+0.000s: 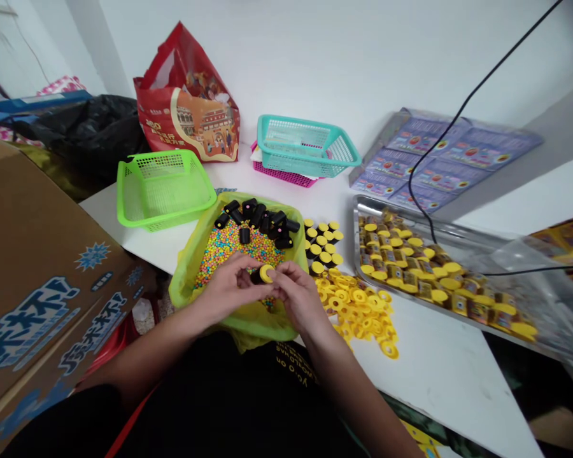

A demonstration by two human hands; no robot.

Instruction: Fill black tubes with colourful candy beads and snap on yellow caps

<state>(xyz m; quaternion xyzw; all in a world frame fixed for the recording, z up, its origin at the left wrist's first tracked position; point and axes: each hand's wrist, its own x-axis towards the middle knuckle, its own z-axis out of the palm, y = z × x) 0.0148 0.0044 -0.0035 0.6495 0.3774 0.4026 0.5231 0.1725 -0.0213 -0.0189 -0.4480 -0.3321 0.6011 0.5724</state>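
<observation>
My left hand (pixel 229 286) grips a small black tube (pixel 256 277) over a yellow-green plastic bag (pixel 187 286) of multicoloured candy beads. My right hand (pixel 298 298) pinches a yellow cap (pixel 266 273) at the tube's end, fingertips close to my left hand. Several loose black tubes (pixel 258 219) lie on the beads. To the right stand several yellow-capped tubes (pixel 322 245). A heap of loose yellow caps (pixel 358 312) lies on the white table (pixel 430 375) beside my right wrist.
A metal tray (pixel 367 207) holds several labelled, yellow-capped tubes. Green (pixel 165 187), teal (pixel 305 146) and pink (pixel 281 175) plastic baskets stand behind. Printed sheets (pixel 444 159), a red bag (pixel 186 95), a black cable (pixel 439 140) and a cardboard box (pixel 42 299) surround the table.
</observation>
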